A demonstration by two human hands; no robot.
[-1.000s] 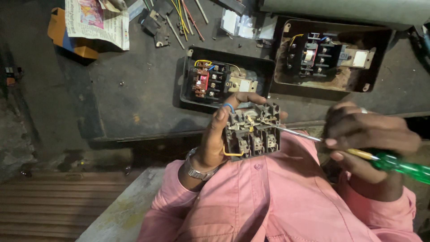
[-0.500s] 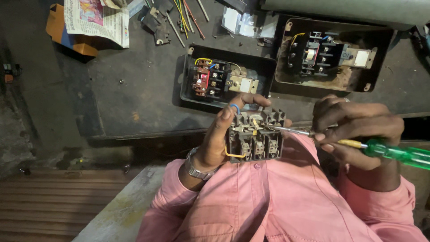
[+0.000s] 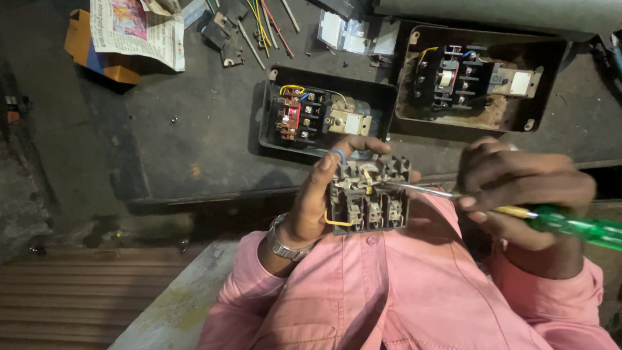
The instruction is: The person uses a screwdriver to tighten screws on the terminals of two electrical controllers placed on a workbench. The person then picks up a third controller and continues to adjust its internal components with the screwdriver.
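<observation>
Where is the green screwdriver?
In the head view, the green screwdriver is at the right, held in the right hand, its tip on the grey contactor.

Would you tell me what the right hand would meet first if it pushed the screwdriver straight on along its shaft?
The right hand points its screwdriver leftward; its tip seems already at the grey contactor block, held by the left hand.

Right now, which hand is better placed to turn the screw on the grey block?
The right hand, likely: it grips the green-handled screwdriver, whose tip already sits on the contactor block. The left hand only steadies that block.
</observation>
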